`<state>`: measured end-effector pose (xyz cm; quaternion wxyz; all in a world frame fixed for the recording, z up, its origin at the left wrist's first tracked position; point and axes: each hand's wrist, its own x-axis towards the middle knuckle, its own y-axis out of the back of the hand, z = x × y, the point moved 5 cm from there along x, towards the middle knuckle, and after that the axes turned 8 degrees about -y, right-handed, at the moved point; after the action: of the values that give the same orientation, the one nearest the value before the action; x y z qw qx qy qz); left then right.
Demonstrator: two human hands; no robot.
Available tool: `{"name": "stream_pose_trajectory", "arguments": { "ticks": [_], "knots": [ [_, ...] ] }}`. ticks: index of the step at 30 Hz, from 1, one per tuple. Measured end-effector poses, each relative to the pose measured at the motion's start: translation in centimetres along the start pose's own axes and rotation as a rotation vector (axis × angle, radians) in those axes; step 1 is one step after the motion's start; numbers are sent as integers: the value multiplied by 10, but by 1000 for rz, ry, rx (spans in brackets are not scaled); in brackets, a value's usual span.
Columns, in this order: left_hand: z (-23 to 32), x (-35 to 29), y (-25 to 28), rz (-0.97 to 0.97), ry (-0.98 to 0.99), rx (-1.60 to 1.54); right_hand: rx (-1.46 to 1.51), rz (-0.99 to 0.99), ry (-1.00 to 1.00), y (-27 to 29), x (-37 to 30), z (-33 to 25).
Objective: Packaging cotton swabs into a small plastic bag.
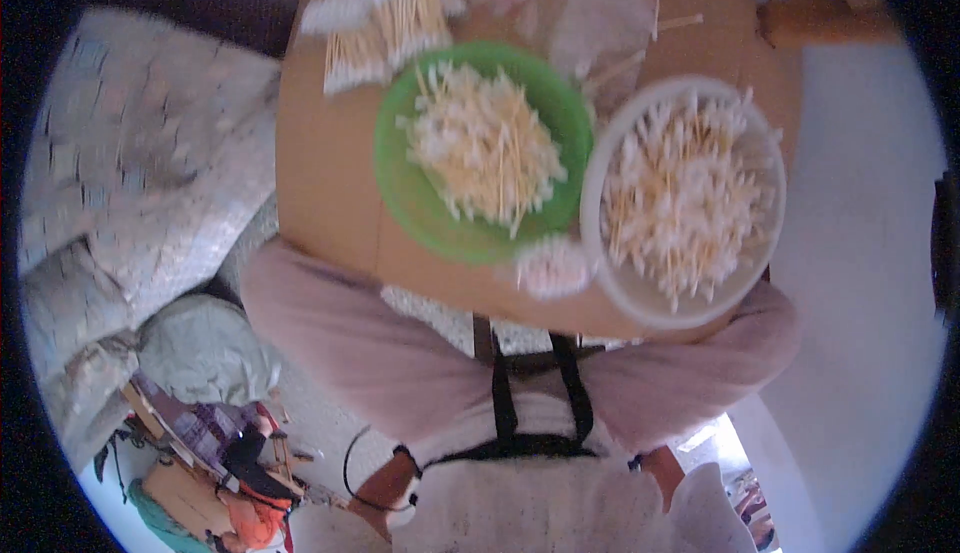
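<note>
Neither of my hands shows. Only bare parts of my left arm (385, 493) and right arm (662, 475) appear at the lower edge, beside my body. In front of my knees, a green bowl (400, 203) on a brown table holds a heap of loose cotton swabs (490, 148). To its right stands a whitish bowl (620, 298) filled with more cotton swabs (690, 198). A small clear bag with pale pinkish contents (553, 267) lies between the bowls at the near edge. Nothing is touched by a visible hand.
Bundles of swabs in clear bags (385, 13) lie at the table's (325, 183) far left. Clear plastic bags (600, 18) and stray swabs (680, 22) lie at the far right. Large sacks (150, 153) stand at left. Another person in orange and black (255, 498) is lower left.
</note>
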<state>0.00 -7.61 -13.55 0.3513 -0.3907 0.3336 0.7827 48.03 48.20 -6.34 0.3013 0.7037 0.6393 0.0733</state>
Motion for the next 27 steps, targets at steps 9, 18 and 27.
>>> {"name": "stream_pose_trajectory", "arguments": {
  "ticks": [9,18,27],
  "knots": [
    [75,54,30,114,-77,57,75,31,24,-57,30,-10],
    [82,38,58,248,-156,110,160,48,44,-54,21,3],
    [53,-18,95,248,-73,220,65,108,-56,18,-53,15]
  ]
}}
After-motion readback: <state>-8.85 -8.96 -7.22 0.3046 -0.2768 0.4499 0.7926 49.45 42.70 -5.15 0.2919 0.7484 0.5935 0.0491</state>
